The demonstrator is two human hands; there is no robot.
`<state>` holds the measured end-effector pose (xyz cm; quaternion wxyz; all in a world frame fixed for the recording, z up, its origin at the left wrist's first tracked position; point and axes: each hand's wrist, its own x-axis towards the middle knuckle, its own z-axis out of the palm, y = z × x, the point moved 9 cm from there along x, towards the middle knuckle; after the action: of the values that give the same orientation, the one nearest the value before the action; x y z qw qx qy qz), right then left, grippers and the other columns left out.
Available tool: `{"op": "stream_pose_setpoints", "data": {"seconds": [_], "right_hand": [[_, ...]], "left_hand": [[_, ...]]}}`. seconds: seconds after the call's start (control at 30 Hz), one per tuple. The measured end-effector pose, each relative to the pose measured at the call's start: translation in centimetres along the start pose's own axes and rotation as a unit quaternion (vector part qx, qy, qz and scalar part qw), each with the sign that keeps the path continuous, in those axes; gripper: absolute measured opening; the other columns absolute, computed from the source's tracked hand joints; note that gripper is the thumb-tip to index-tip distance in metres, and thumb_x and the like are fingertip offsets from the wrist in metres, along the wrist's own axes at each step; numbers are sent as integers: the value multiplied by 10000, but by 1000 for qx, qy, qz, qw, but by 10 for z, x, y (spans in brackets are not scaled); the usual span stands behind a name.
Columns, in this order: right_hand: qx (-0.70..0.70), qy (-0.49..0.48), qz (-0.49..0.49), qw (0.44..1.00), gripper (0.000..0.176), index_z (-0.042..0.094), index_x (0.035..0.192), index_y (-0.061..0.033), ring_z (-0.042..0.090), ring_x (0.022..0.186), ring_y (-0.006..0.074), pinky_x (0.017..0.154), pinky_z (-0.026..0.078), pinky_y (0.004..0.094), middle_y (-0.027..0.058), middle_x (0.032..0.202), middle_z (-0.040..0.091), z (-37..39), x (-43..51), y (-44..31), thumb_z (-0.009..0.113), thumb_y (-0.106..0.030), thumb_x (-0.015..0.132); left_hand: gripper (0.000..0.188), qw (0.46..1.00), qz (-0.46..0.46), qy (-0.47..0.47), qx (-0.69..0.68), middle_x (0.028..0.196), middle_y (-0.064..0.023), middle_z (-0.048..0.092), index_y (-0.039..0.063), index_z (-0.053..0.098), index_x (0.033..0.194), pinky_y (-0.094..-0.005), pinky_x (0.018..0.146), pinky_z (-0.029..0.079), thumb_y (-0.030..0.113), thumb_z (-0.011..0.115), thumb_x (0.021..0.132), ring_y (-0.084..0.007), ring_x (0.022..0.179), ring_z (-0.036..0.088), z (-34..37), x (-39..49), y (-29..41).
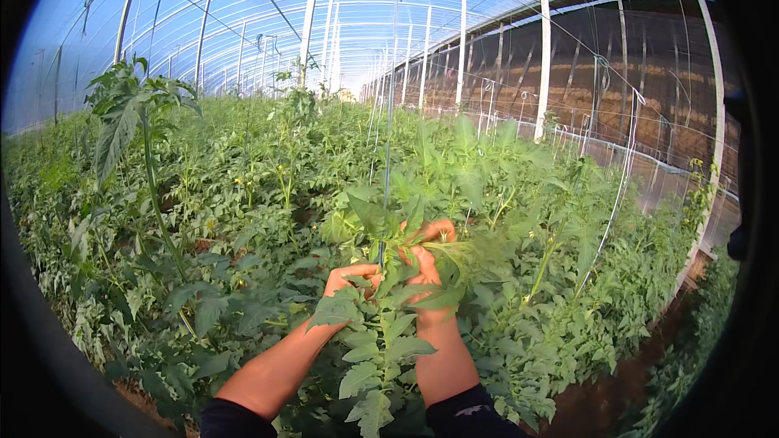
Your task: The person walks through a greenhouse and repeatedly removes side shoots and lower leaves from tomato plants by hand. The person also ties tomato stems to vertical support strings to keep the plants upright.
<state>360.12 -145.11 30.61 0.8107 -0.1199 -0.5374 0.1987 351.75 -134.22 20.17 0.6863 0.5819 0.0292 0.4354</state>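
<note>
A leafy tomato plant (pixel 384 340) rises right before me, its top between my two hands. My left hand (pixel 355 278) curls its fingers around the upper stem, close to where a hanging support string (pixel 388 164) comes down to the plant. Leaves cover part of those fingers, so whether the string is also in them cannot be seen. On the other side, my right hand (pixel 426 258) has its bent fingers closed on the plant's top among the leaves. Some leaves beside it are blurred.
Dense tomato plants, some with yellow flowers, surround me. A taller tomato stem (pixel 155 188) leans at the left. More strings (pixel 618 207) hang at the right. White posts (pixel 543 48) carry the greenhouse's arched frame. Along the right runs a dark wall (pixel 657 67); bare soil (pixel 599 389) shows at lower right.
</note>
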Motion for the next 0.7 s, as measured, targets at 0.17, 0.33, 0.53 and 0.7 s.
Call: {"op": "stream_pose_setpoints", "data": {"seconds": [0.17, 0.33, 0.53, 0.7], "right_hand": [[8, -14, 53, 998, 325, 511, 1100, -102, 545, 1025, 226, 989, 399, 431, 114, 1211, 526, -36, 11, 6, 687, -123, 827], [-202, -42, -36, 978, 560, 391, 1416, -78, 540, 1061, 178, 843, 478, 329, 134, 1372, 465, -2, 36, -3, 607, -48, 900], [-405, 8, -209, 890, 310, 604, 1197, -58, 529, 744, 83, 583, 431, 245, 43, 1007, 556, -10, 46, -58, 629, -71, 888], [-608, -270, -342, 664, 351, 687, 1060, -63, 558, 688, 145, 522, 436, 253, 17, 862, 517, 80, 52, -79, 606, 73, 747]], "left_hand": [[205, 940, -130, -46, -314, 947, -84, 664, -14, 630, 1077, -302, 756, 505, 112, 539, 943, -170, 798, 622, 8, 8, -44], [261, 977, -22, -70, -201, 939, -90, 679, -24, 637, 1083, -317, 746, 532, 184, 602, 929, -188, 833, 650, -9, 19, -50], [249, 997, -69, -7, -18, 820, -21, 634, -11, 688, 1025, -278, 551, 488, 182, 711, 869, -99, 689, 555, -3, 13, -29], [337, 997, -17, 22, 70, 765, -25, 600, -6, 681, 1056, -271, 563, 479, 245, 750, 841, -88, 690, 540, -7, 4, -6]]}}
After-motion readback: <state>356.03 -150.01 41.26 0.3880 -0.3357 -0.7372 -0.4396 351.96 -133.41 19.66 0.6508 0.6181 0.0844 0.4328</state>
